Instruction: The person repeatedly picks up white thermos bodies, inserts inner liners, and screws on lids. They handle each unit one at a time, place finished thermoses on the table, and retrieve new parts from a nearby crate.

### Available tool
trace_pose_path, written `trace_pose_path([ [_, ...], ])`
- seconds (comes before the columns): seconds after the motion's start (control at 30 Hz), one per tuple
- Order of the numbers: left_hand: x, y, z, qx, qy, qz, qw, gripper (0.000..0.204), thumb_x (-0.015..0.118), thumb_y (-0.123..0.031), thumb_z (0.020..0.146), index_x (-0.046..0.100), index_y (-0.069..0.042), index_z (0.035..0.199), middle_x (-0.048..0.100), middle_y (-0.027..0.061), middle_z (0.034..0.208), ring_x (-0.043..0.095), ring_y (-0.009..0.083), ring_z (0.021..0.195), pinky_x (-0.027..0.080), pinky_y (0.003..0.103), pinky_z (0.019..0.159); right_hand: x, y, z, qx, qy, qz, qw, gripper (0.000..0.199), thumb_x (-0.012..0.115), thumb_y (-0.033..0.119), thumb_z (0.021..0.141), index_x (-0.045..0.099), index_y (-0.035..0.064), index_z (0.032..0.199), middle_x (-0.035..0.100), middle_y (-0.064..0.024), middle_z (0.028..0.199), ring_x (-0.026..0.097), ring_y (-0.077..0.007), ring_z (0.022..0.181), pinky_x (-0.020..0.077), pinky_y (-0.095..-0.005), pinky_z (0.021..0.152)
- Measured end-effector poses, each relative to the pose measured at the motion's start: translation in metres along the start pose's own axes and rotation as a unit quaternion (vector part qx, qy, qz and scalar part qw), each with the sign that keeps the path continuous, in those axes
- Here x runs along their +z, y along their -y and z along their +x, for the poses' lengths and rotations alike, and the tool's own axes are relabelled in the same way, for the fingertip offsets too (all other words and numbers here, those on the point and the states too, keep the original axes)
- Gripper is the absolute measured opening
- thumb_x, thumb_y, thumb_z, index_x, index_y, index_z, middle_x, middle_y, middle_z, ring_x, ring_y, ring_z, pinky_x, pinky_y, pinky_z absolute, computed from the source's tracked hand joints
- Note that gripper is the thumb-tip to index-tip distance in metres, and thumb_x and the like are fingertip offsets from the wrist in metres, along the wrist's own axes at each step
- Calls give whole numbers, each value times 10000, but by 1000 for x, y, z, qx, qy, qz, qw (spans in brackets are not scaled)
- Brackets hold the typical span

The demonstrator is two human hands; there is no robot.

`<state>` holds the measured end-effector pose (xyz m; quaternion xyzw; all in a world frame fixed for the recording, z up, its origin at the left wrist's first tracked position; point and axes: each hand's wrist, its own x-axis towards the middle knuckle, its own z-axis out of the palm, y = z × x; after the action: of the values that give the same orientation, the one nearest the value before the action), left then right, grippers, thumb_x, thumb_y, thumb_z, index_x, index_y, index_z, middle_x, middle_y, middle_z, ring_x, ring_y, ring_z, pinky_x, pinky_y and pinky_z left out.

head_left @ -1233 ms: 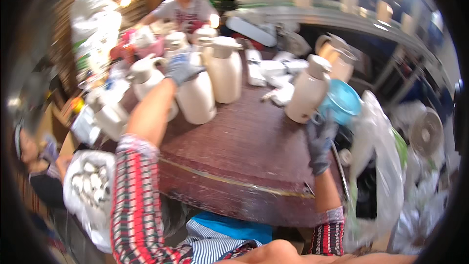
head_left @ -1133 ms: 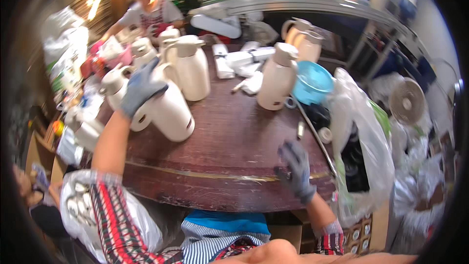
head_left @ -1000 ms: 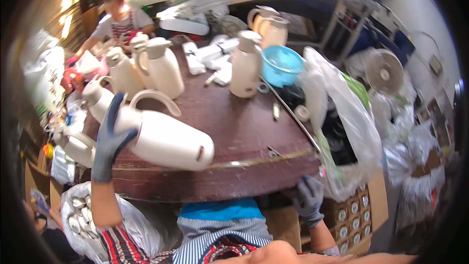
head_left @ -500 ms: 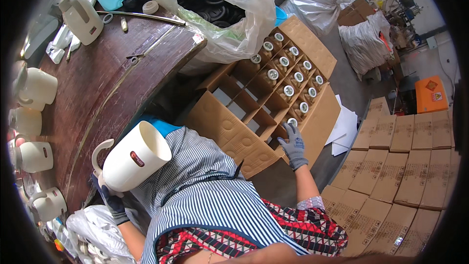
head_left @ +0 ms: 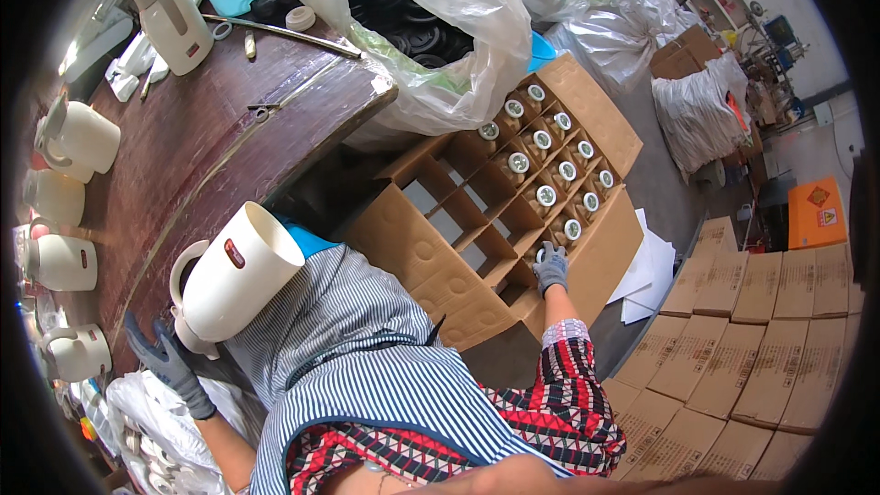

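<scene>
Left hand (head_left: 170, 364) is spread wide just beside the cream jug (head_left: 236, 282), which sits tilted, open end up, over the striped apron (head_left: 357, 376). Farther out I see the right hand (head_left: 551, 273) down on a white-ringed bottle (head_left: 540, 257) in the divided cardboard box (head_left: 417, 247), though from over here I honestly can't tell if it's gripping. Past that, a plastic bag (head_left: 500, 60) of round black lids (head_left: 417, 35).

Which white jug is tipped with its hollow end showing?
The white jug beside the left hand, in front of the striped apron: it leans, open end facing up, while the jugs standing on the table show no such opening.
</scene>
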<state>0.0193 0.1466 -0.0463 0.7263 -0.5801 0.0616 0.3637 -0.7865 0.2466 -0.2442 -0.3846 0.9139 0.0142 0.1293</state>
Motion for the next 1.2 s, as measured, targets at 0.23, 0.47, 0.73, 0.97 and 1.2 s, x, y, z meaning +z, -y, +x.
trace_pose_path([
  [0.23, 33, -206, 0, 274, 137, -142, 941, 773, 728, -92, 805, 452, 18, 1519, 464, 224, 1548, 403, 434, 1466, 270, 518, 1235, -175, 63, -13, -204, -6, 11, 979, 609, 841, 346, 688, 656, 137, 1230, 607, -206, 1191, 640, -399, 1085, 534, -479, 932],
  [0.47, 136, -396, -6, 309, 364, -530, 701, 1264, 906, -530, 717, 206, -10, 1633, 294, 269, 1637, 281, 425, 1531, 230, 470, 1264, -414, 245, -109, -532, -28, 34, 846, 777, 858, 150, 657, 561, 13, 1362, 650, -151, 1187, 676, -308, 1117, 538, -410, 972],
  [0.73, 104, -310, 59, 198, 119, -627, 744, 1371, 988, -291, 641, 98, -11, 1646, 388, 196, 1596, 407, 304, 1473, 284, 436, 1245, -371, 403, -108, -677, 161, 455, 556, 1147, 849, 552, 792, 272, 37, 1639, 475, -149, 1561, 538, -219, 1322, 461, -335, 1018],
  [0.97, 112, -254, 38, -61, 109, -709, 694, 787, 823, -198, 795, 383, -46, 1429, 530, 169, 1264, 521, 254, 1138, 421, 382, 967, -171, 404, -142, -435, 285, 613, 595, 792, 635, 552, 928, 415, 65, 1512, 446, -156, 1531, 460, -322, 1394, 357, -496, 1165],
  [1.2, 104, -222, 39, -43, 210, -721, 659, 547, 774, -306, 893, 570, -83, 1349, 563, 140, 1285, 562, 290, 1067, 468, 414, 907, -164, 399, -137, -594, -215, 258, 731, 894, 929, 478, 660, 523, 25, 1315, 583, -204, 1252, 573, -370, 1189, 493, -494, 963],
])
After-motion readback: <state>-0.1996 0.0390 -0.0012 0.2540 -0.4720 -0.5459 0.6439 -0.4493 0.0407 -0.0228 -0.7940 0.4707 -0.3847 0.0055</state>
